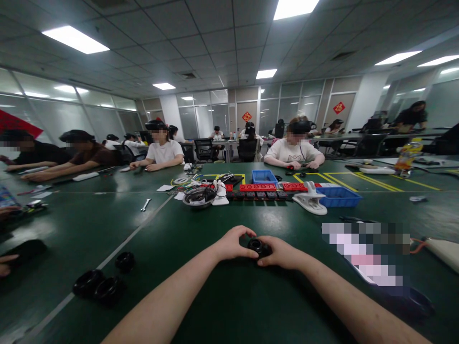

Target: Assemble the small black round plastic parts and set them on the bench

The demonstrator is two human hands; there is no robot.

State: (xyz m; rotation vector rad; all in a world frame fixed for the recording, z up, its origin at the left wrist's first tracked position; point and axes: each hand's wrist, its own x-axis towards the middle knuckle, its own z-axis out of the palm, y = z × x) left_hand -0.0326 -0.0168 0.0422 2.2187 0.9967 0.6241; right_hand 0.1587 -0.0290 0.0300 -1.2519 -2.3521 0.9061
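Between my two hands, over the green tabletop in front of me, is a small glossy black round piece (256,244) with a round opening in its top. My left hand (234,244) curves around its left side, thumb at the front edge. On the other side my right hand (281,253) grips it, fingers behind and thumb at the front. The fingers partly cover it, so its full shape is hidden. Three similar black pieces, a large round one (88,283), another beside it (108,289) and a smaller one (125,262), lie to the left.
Ahead stand a red-and-black power strip row (258,191), blue trays (339,197), a white clip base (311,200) and a round dish with cables (199,197). A wrench (145,205) lies left. At right is a pixelated flat object (366,258). Co-workers sit across the table.
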